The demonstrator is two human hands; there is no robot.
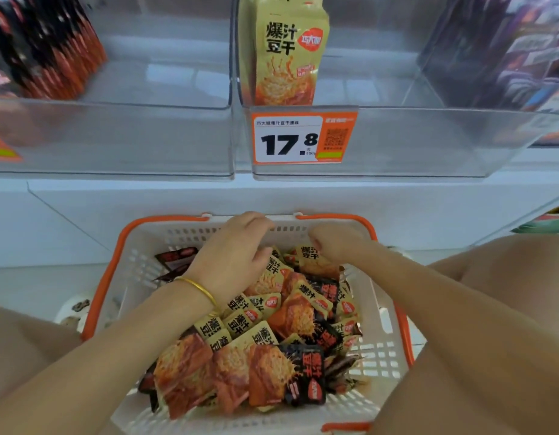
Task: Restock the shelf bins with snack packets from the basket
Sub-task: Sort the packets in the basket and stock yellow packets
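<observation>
A white basket with an orange rim (114,262) rests on my lap, filled with several yellow snack packets (240,324) and black snack packets (306,375). My left hand (234,255), with a gold bangle at the wrist, reaches into the far side of the pile; its fingers curl down and its thumb lies against a yellow packet (276,268). My right hand (334,243) is curled beside it and grips the top of another yellow packet (314,257). Above, a clear shelf bin (397,142) holds a few upright yellow packets (287,51).
A price tag reading 17.8 (303,138) hangs on the bin's front. The clear bin to the left (130,139) holds a row of black and orange packets (52,51). Dark packets (507,51) fill the far right bin. My bare knees flank the basket.
</observation>
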